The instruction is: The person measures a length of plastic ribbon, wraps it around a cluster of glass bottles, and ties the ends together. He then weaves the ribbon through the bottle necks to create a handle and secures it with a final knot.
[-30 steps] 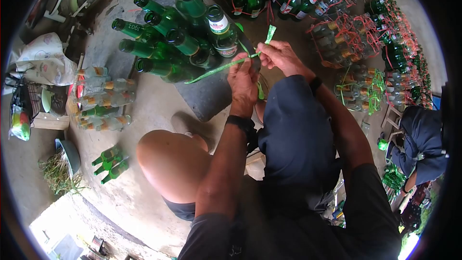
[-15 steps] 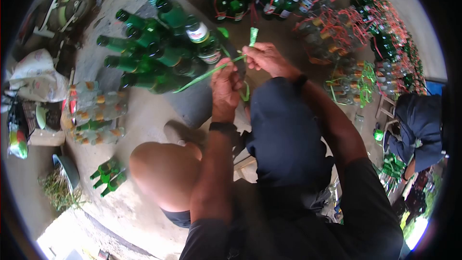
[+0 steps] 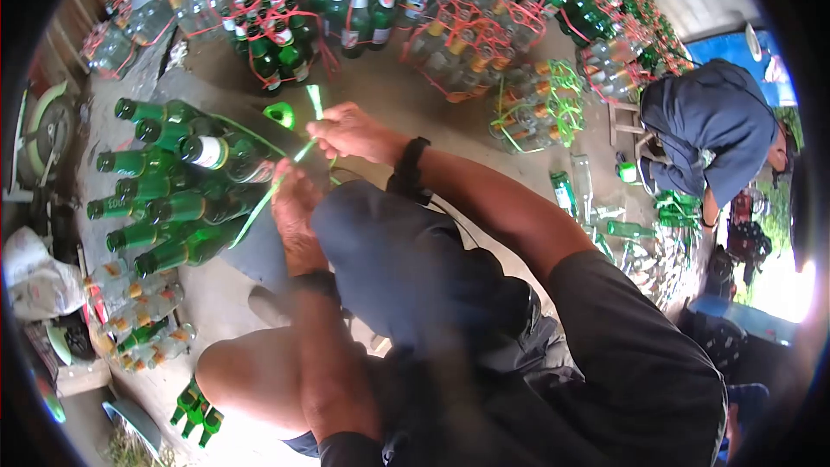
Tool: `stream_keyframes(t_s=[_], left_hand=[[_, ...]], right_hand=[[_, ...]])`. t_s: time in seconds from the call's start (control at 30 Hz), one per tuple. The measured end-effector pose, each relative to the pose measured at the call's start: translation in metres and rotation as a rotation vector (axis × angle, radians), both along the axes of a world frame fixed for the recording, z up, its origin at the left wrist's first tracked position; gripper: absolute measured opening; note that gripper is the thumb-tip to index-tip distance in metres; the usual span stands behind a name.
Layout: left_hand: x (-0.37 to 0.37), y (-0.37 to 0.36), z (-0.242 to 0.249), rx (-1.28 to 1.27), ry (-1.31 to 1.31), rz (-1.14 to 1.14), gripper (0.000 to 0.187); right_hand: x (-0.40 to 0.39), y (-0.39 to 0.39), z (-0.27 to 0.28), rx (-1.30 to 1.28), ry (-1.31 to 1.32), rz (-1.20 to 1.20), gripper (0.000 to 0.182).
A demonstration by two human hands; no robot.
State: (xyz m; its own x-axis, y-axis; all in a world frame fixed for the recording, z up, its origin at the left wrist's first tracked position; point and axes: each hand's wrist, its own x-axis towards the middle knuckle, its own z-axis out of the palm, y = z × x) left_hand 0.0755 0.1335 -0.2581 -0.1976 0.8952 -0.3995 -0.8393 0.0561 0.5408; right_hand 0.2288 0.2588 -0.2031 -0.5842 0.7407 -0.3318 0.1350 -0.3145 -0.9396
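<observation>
Currently, left hand (image 3: 296, 203): fingers closed in a pinch on the green strap (image 3: 255, 216), just right of the bottle cluster; a dark band circles the wrist.
Right hand (image 3: 354, 131): a little farther off and to the right, thumb and fingers shut on the same strap, its short pale end sticking up past them; this wrist wears a dark band too.
Strap: strands run from the far and near sides of the cluster and meet between the two hands; whether a knot has formed cannot be told.
Green bottles (image 3: 186, 206): grouped upright at the left, necks fanned out by the lens; one, with a white neck label (image 3: 204, 152), stands toward the far side.
Green loop (image 3: 279, 114): on the ground just beyond the hands.
Red-tied bundles (image 3: 363, 13): rows of green and clear bottles across the far side.
Green-tied bundle (image 3: 540, 108): clear bottles, right of the hands.
Clear bottles (image 3: 143, 316): at the left, nearer than the green cluster.
Another person (image 3: 709, 130): bent over at the far right, in dark clothing, beside a wooden stool (image 3: 624, 121).
</observation>
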Motion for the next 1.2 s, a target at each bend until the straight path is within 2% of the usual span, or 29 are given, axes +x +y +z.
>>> stream_keyframes(t_s=[0.13, 0.2, 0.3, 0.33, 0.37, 0.4, 0.43, 0.57, 0.73, 0.9, 0.97, 1.03, 1.1, 1.2], left_hand=[[0.009, 0.001, 0.018, -0.174, 0.118, 0.063, 0.028], [0.001, 0.001, 0.011, -0.243, 0.347, -0.006, 0.032], [-0.002, 0.006, -0.017, -0.176, 0.338, 0.105, 0.037], [0.001, 0.010, -0.018, -0.236, 0.397, 0.139, 0.036], [0.003, 0.006, -0.001, -0.282, 0.401, 0.085, 0.036], [0.002, 0.006, -0.006, -0.252, 0.371, 0.092, 0.037], [0.006, 0.004, -0.011, -0.106, 0.350, 0.164, 0.035], [0.016, 0.007, 0.012, -0.248, 0.418, 0.214, 0.028], [0.018, 0.009, 0.012, -0.195, 0.210, 0.213, 0.021], [0.019, 0.016, 0.014, -0.304, 0.013, 0.214, 0.015], [0.017, 0.018, 0.019, -0.319, -0.012, 0.199, 0.015], [0.016, 0.018, 0.019, -0.335, -0.034, 0.181, 0.015], [0.012, 0.018, 0.017, -0.361, -0.107, 0.145, 0.009], [0.010, 0.019, 0.013, -0.345, -0.143, 0.146, 0.009]], right_hand=[[-0.004, 0.002, 0.003, -0.024, -0.006, 0.016, 0.033], [-0.012, 0.004, -0.005, -0.054, 0.062, 0.040, 0.033], [-0.018, 0.006, 0.004, -0.080, 0.109, 0.069, 0.030], [-0.021, 0.007, 0.003, -0.093, 0.128, 0.080, 0.029], [-0.027, 0.009, 0.000, -0.085, 0.106, 0.077, 0.029], [-0.031, 0.011, -0.004, -0.077, 0.084, 0.071, 0.029], [-0.035, 0.014, -0.003, -0.085, 0.075, 0.093, 0.029], [-0.048, 0.016, 0.005, -0.081, -0.036, 0.148, 0.031], [-0.054, 0.013, 0.013, -0.076, 0.003, 0.199, 0.034], [-0.045, 0.010, 0.004, -0.073, -0.028, 0.136, 0.024], [-0.043, 0.009, -0.002, -0.086, -0.057, 0.101, 0.022], [-0.043, 0.006, -0.001, -0.063, -0.125, 0.230, 0.024], [-0.046, 0.004, -0.006, -0.089, -0.078, 0.208, 0.024], [-0.042, 0.011, -0.016, -0.160, -0.026, 0.226, 0.024]])
